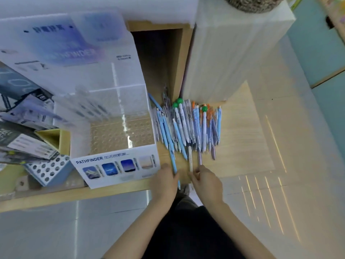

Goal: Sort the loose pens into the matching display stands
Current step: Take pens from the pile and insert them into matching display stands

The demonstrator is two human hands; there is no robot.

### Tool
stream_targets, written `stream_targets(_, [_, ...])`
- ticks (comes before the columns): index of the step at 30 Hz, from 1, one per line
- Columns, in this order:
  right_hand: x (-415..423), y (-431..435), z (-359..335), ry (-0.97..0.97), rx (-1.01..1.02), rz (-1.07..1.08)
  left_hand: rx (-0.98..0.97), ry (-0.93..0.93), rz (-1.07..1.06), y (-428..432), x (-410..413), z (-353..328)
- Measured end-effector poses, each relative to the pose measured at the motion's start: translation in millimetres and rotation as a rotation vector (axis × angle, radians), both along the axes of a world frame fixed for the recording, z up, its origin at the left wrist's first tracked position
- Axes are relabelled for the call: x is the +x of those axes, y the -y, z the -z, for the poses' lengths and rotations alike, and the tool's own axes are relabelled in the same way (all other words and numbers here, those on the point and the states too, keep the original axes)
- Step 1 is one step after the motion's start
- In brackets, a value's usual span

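1. Left grip (164, 181), in the head view, is curled round the near end of a light-blue pen (172, 159). The pen slants up and away from the fingers towards the pile.
2. Right grip (205, 184) is narrow, its fingertips (196, 172) pinching the near end of a cream pen (190, 159). That pen lies almost straight, with its far end reaching in among the other pens.
3. Both grips sit at the near edge of the wooden counter (242, 137), close together but apart.
4. A lilac pen (200, 157) lies just beside the cream pen on its right. Whether the right grip touches it cannot be told.
5. The pile of loose pens (186, 126) lies on the counter beyond both grips. Most are blue and white, some have orange ends, and a few carry round green tops (179, 100).
6. Left of the pile, and touching its edge, stands a clear display stand (119, 109) with a perforated floor and a front card (115, 165) reading PATHFINDER. A few blurred pens stand in its far left corner.
7. Further left, a smaller blue stand (46, 170) with round holes sits tilted among dark printed boxes (22, 139).
8. A white foam block (233, 53) rises behind the pile, on its right.
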State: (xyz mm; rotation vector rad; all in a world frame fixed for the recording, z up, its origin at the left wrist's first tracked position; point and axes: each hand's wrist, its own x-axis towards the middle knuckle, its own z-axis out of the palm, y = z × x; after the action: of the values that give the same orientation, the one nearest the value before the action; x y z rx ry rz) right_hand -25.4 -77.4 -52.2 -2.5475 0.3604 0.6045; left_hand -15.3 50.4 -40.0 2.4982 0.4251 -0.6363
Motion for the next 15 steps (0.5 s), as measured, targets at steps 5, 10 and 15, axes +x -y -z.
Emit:
stream_targets(5, [7.9,-7.2,6.9,-0.069,0.018,0.027,0.063,-0.070,0.010,6.4,8.5,9.0])
stream_targets(10, [5.1,27.9,-20.7,-0.122,0.134,0.013,-0.051,-0.042,-0.056,-1.8,-4.3,-16.2])
stream_targets(15, [24.0,71.5,-44.6,-0.022,0.279,0.051,-0.195,0.128,-0.107,4.9,16.1,-29.6])
